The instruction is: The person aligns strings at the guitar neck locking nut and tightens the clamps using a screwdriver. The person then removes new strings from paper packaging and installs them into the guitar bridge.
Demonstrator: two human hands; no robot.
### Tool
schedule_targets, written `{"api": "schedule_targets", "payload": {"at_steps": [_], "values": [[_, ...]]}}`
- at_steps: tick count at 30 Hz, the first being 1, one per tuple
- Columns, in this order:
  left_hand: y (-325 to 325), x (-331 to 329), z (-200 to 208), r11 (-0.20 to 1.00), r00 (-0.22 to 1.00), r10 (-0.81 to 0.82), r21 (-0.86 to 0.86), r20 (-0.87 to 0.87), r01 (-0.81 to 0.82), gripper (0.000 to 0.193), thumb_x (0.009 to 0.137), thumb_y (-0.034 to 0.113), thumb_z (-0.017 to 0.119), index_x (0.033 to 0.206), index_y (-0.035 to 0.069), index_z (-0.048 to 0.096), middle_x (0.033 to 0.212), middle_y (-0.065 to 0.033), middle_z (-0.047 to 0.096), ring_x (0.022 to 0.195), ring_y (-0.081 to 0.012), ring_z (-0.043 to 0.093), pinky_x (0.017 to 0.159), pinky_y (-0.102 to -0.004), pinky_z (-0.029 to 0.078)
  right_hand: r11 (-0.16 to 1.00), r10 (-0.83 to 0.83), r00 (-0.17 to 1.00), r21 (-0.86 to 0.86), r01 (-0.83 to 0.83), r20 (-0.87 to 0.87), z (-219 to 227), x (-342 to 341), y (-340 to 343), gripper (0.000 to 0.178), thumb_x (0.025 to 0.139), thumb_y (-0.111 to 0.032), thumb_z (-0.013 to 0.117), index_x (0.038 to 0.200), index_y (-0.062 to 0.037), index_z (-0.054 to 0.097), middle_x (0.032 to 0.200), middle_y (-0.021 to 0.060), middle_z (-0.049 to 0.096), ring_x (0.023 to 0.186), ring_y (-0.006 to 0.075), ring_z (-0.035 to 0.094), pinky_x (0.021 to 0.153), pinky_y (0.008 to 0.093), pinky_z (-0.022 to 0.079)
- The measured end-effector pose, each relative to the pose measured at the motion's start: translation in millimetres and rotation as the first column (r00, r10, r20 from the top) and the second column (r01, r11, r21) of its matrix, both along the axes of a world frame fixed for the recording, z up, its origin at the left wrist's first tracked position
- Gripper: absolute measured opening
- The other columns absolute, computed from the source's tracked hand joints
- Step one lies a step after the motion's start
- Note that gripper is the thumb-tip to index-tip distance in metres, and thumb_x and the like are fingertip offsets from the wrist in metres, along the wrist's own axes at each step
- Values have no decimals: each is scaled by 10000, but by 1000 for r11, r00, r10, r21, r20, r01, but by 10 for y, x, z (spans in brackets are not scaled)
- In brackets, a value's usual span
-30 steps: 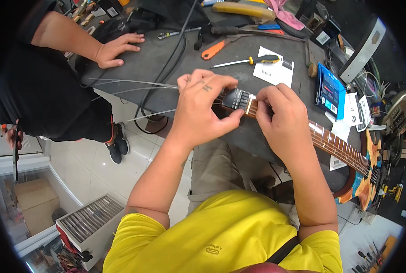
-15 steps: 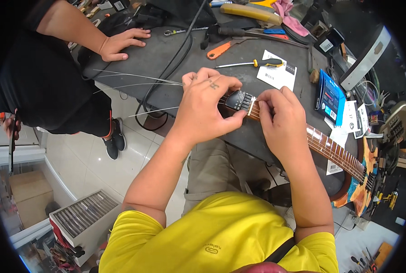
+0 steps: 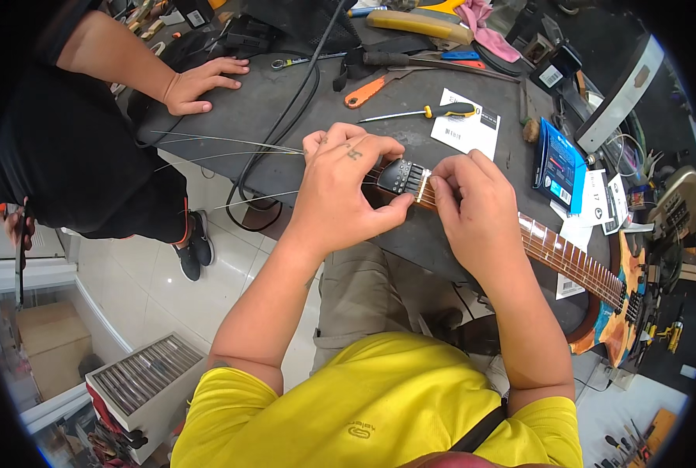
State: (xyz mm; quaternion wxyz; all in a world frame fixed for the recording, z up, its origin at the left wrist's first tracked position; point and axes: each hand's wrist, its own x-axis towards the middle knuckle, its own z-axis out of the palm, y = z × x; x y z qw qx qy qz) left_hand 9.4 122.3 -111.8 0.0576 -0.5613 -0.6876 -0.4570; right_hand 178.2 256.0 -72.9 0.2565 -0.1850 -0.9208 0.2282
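Note:
An electric guitar [image 3: 570, 261] with a brown fretboard reaches from the right edge to the middle of the bench. At its near-centre end is a black headpiece [image 3: 399, 177] with small screws, beside a pale nut [image 3: 423, 186]. My left hand [image 3: 340, 187] curves round this headpiece, thumb on the near side and index finger on the far side. Long loose guitar strings [image 3: 223, 140] trail leftward from behind it. My right hand [image 3: 477, 199] is closed over the strings just right of the nut, thumb and fingertips together; whatever they pinch is hidden.
A yellow-black screwdriver [image 3: 434, 111] lies partly on a white card [image 3: 473, 129]; an orange-handled tool [image 3: 365, 93] lies farther left. A blue package [image 3: 560, 168] stands right. Black cable [image 3: 285, 129] crosses the bench. Another person's hand [image 3: 204, 84] rests at its far left.
The whole view has shifted slightly to the left. Both hands stay at the guitar's headpiece and nut, with hardly any change in their pose.

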Motion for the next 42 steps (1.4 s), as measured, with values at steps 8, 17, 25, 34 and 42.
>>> {"api": "schedule_targets", "payload": {"at_steps": [8,17,25,34,42], "values": [[-11,0,3,1000,1000,11,-20,-21,-11,512,609,213,913,1086,131,745,1011,29,761,1016,-232,635,975,-411,380,992,47,991,113,-61,127,104,-39,56,62,937,-47,723,957,-17,673,875,161,631,833,413,662,803,510,540],[-4,15,2,1000,998,29,13,-60,-28,542,597,199,911,1105,131,734,1010,33,761,1015,-243,628,981,-420,381,979,72,975,172,-110,212,228,-43,63,104,917,-40,689,997,12,647,900,199,648,871,446,673,832,529,546],[-15,5,-16,1000,999,18,2,-48,-18,555,597,206,909,1118,134,734,1020,37,765,1014,-243,626,984,-418,379,998,18,993,61,-25,120,111,-20,25,67,961,-56,708,970,-11,659,908,186,631,834,421,670,746,507,553],[0,10,-2,1000,998,21,-16,-53,-22,540,596,207,910,1103,133,741,1012,38,762,1017,-238,627,984,-412,376,998,14,996,53,-18,85,15,-47,40,79,929,-38,733,956,-15,663,885,166,624,817,400,667,728,494,551],[-5,3,-2,1000,998,26,-15,-49,-26,532,595,212,909,1094,132,744,1006,35,760,1017,-239,625,979,-410,376,1000,31,999,-2,-31,13,-19,-43,39,91,907,-25,740,935,-12,655,858,157,620,793,391,661,708,488,547]]}}
